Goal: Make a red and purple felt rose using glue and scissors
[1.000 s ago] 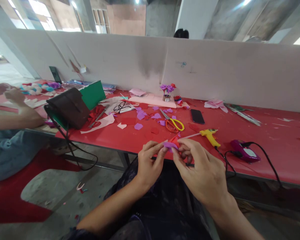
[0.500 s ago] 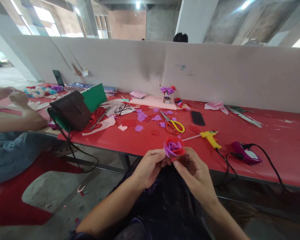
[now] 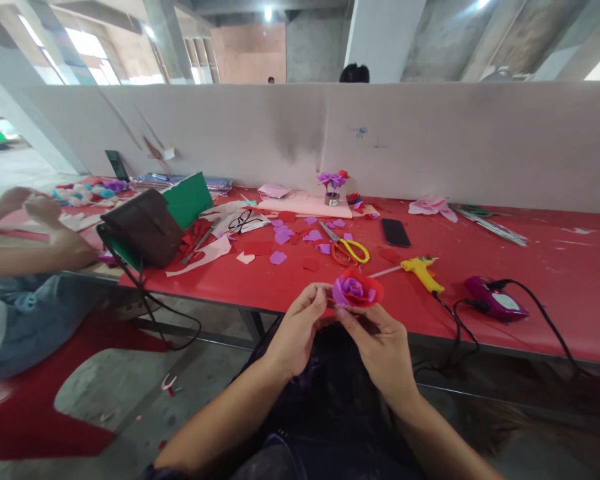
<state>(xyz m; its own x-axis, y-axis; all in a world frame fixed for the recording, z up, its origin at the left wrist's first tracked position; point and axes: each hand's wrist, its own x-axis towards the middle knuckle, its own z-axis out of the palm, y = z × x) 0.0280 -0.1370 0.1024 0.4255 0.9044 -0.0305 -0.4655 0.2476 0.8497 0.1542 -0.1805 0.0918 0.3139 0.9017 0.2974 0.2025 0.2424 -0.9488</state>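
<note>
A paper flower (image 3: 354, 288), purple in the middle with red outer petals, is held up just in front of the table edge. My right hand (image 3: 383, 340) pinches its underside with thumb and fingers. On the other side, my left hand (image 3: 296, 330) is closed, thumb against fingertips, at the flower's left lower edge. What lies under the bloom is hidden by my fingers. Beyond it on the table are scissors (image 3: 353, 251) with yellow and orange handles, and purple paper petals (image 3: 283, 235). A yellow glue gun (image 3: 421, 272) with a glue stick lies to the right.
On the red table (image 3: 260, 283) are a phone (image 3: 395, 233), a purple power box (image 3: 495, 299) with cords, glasses (image 3: 245, 221), a brown bag (image 3: 147, 227) and finished flowers (image 3: 333, 181) in a small holder. At left, a co-worker's hands (image 3: 43, 207) are raised over the table.
The flower has turned and shifted slightly right, showing more red petal on its right side. My left fingers have slid to its lower left edge, and the right hand has moved under it.
</note>
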